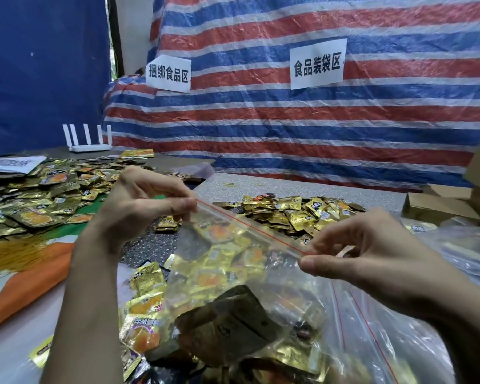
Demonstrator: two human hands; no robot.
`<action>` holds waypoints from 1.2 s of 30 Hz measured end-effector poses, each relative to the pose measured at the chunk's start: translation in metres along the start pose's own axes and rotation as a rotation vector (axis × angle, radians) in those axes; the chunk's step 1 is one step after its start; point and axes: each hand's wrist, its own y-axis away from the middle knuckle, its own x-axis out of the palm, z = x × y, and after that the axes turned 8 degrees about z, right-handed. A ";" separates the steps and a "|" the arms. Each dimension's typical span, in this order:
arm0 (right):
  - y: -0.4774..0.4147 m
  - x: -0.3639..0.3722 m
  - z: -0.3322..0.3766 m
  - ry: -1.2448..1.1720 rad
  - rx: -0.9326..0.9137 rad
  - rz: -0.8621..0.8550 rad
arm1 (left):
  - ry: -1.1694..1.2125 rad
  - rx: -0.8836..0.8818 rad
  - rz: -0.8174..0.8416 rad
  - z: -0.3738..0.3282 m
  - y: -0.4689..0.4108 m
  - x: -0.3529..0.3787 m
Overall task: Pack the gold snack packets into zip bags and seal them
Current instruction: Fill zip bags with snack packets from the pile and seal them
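Bare strip of speckled grey desk point(288, 184) at 12 o'clock, hemmed by a heap of loose gold snack packets point(39, 198) at 10 o'clock and another heap point(288, 209) at 1 o'clock. At centre, clear plastic zip bag point(233, 261) stuffed with gold packets. Red seal strip point(250, 227) pulled straight, pinched at its 10 o'clock end by left hand point(139, 200) fingers point(183, 206) and at its 4 o'clock end by right hand point(352, 250) fingers point(313, 263).

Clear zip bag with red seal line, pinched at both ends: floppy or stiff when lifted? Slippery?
Likely floppy: the clear plastic zip bag wrinkles and sags below the strip that the left hand and right hand pinch. Probably bottom-heavy: the gold snack packets inside bunch low. The film looks glossy, so it may slip from a light pinch.
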 end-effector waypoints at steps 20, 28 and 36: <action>0.015 -0.027 -0.011 0.214 0.132 -0.169 | -0.301 0.152 -0.196 0.004 -0.045 0.054; 0.027 -0.052 -0.030 0.156 0.256 -0.189 | -0.122 0.070 -0.053 -0.050 -0.115 0.144; 0.028 -0.064 -0.047 0.118 0.212 -0.510 | -0.144 -0.187 0.496 -0.029 -0.088 0.249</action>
